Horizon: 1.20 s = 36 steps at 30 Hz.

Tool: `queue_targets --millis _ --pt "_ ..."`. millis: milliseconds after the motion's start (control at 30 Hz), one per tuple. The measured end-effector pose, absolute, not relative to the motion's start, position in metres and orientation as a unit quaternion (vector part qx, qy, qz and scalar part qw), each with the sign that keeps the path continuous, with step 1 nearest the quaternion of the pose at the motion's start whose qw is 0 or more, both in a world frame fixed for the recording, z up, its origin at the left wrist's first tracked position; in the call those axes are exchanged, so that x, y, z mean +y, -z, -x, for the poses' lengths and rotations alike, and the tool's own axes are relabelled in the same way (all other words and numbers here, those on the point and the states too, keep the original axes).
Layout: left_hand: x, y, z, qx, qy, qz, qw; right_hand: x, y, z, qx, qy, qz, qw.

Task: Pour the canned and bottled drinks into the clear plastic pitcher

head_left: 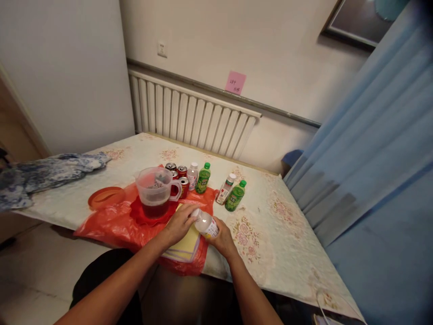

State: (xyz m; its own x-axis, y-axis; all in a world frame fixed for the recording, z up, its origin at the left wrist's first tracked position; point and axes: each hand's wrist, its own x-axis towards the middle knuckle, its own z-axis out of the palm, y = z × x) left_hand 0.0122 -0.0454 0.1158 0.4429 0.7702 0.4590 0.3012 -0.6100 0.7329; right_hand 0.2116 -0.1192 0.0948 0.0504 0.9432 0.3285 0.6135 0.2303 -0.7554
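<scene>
A clear plastic bottle (206,224) with a white and red label is tilted between my hands. My right hand (223,239) wraps round its lower end. The fingers of my left hand (180,223) close on its white cap (195,214); whether the cap is loose I cannot tell. Under my left hand lies a yellow cloth (184,250) on a red plastic bag (111,228). To the left, a clear measuring jug (154,192) with dark liquid stands in a red scalloped dish (135,212).
Behind the jug are several drink cans (182,170), a white-capped bottle (192,177) and a green bottle (203,178). Another white-capped bottle (226,189) and a green bottle (235,197) stand to the right. An orange lid (105,197) and patterned fabric (57,174) lie left.
</scene>
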Motion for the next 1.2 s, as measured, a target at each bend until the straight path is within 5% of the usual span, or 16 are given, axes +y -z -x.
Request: queue_targets --millis 567,1200 --pt "-0.051 -0.132 -0.014 0.3 -0.373 -0.853 0.208 -0.125 -0.092 -0.215 -0.651 -0.181 0.599 0.43" --pt "-0.059 -0.136 -0.027 0.316 -0.377 -0.838 0.236 -0.122 -0.063 -0.218 -0.606 -0.264 0.584 0.471"
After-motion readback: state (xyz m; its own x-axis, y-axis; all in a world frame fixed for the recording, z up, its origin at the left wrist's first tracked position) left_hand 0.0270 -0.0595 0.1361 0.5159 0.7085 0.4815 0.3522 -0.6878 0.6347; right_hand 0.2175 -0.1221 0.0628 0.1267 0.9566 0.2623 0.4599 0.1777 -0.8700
